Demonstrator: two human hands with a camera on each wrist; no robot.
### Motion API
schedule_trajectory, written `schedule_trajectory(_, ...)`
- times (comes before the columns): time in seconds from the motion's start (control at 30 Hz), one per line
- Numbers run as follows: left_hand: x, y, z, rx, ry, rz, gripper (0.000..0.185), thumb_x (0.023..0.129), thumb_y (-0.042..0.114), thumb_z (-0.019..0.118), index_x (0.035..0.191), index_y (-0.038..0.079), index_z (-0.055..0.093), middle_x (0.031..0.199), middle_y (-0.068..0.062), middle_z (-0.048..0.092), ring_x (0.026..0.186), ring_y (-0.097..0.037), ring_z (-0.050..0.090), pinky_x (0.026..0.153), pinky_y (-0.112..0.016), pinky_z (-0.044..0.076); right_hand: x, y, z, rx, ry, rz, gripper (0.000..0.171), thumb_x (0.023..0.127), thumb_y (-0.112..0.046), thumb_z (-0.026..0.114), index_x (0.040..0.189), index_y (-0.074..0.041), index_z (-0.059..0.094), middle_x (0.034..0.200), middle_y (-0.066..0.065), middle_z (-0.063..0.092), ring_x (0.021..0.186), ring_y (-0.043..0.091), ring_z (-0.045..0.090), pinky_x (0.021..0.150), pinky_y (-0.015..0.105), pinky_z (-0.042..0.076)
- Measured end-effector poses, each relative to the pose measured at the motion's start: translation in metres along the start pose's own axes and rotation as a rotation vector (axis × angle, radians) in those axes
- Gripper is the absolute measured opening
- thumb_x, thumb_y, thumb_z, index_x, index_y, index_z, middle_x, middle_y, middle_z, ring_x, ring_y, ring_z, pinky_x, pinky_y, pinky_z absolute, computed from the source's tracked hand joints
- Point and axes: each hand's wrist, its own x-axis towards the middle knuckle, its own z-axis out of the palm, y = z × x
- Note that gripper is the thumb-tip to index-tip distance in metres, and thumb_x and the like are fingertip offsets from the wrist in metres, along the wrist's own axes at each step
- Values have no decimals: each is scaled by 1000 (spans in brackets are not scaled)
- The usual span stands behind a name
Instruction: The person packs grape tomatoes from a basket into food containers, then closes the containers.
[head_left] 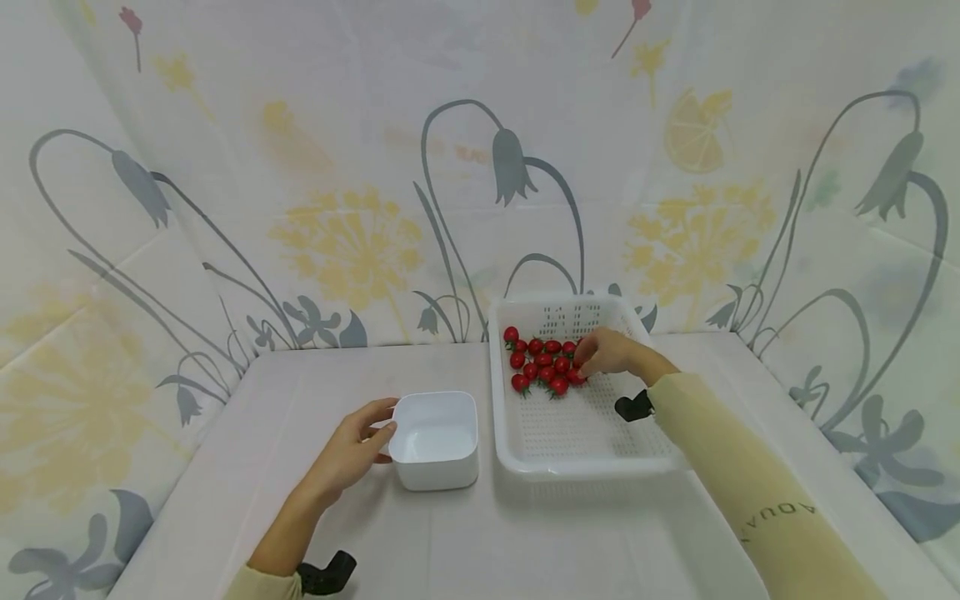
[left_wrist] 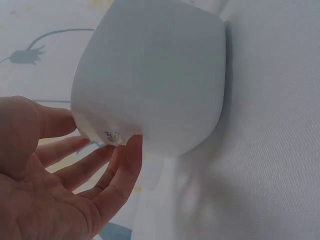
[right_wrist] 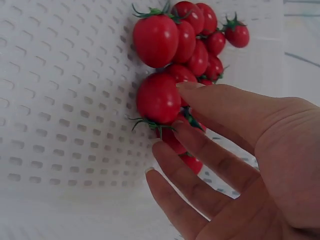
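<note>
My left hand (head_left: 352, 450) is beside a square white bowl (head_left: 438, 475). Its thumb and fingertips touch the outer left wall, as the left wrist view shows, and the inside of the bowl looks bare. Over in a white perforated basket (head_left: 517, 458), my right hand (head_left: 606, 352) reaches to the right end of a cluster of small red tomatoes (head_left: 543, 360) with green stems. In the right wrist view its thumb and loosely bent fingers are spread around a tomato (right_wrist: 158, 98), without visibly gripping it. Whether the thumb touches that tomato is unclear.
Both containers stand on a white-covered table (head_left: 375, 542), the bowl left of the basket with a narrow gap between. A flower-printed cloth (head_left: 360, 167) hangs behind and along the sides. The tomatoes lie toward the basket's back left.
</note>
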Motion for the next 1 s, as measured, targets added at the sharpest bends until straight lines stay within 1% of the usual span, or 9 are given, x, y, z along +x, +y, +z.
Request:
schedule_trajectory(0.17, -1, 0, 2, 2, 8, -13, 46, 105, 8, 55, 149, 2, 47, 146, -28, 51, 114, -34, 63, 79, -41, 62, 4, 1, 5, 32, -19, 35, 29, 87, -5, 76, 112, 9, 70, 108, 19, 71, 87, 22, 66, 75, 35, 58)
schedule_trajectory(0.3, -2, 0, 1, -14, 6, -18, 46, 105, 9, 56, 149, 2, 47, 147, -29, 50, 114, -33, 63, 79, -42, 62, 7, 2, 11, 36, -27, 61, 28, 87, -6, 77, 110, 9, 71, 99, 15, 72, 78, 19, 65, 71, 33, 59)
schedule_trajectory(0.4, -3, 0, 1, -29, 1, -18, 47, 105, 10, 57, 150, 2, 46, 147, -29, 49, 112, -32, 64, 78, -42, 62, 9, 4, 14, 22, -24, 79, 28, 86, -9, 80, 108, 7, 72, 101, 15, 73, 80, 19, 67, 72, 33, 61)
schedule_trajectory(0.5, -3, 0, 1, -40, -4, -14, 47, 105, 10, 57, 150, 1, 45, 147, -29, 49, 112, -32, 64, 79, -43, 62, 9, 4, 14, 21, -31, 74, 28, 86, -10, 80, 107, 7, 72, 103, 17, 73, 82, 20, 70, 73, 35, 62)
schedule_trajectory(0.67, -2, 1, 1, -45, -4, -18, 47, 105, 10, 56, 150, 1, 46, 148, -29, 48, 112, -32, 64, 80, -42, 62, 5, 2, 12, 105, -56, 85, 22, 87, -6, 79, 103, 7, 71, 95, 13, 72, 82, 19, 70, 75, 35, 63)
schedule_trajectory(0.8, -1, 0, 2, -33, 7, -28, 45, 105, 10, 56, 149, 3, 47, 148, -27, 50, 111, -31, 64, 78, -39, 62, 0, -1, 9, 156, -55, 75, 19, 88, -5, 77, 101, 7, 71, 97, 12, 72, 83, 18, 71, 78, 34, 62)
schedule_trajectory(1.0, -1, -1, 2, -19, 22, -37, 45, 105, 10, 55, 149, 4, 48, 148, -26, 50, 112, -31, 64, 78, -37, 62, -9, -8, 5, 208, -42, 25, 15, 89, -4, 76, 98, 7, 71, 96, 13, 73, 83, 19, 71, 80, 35, 62)
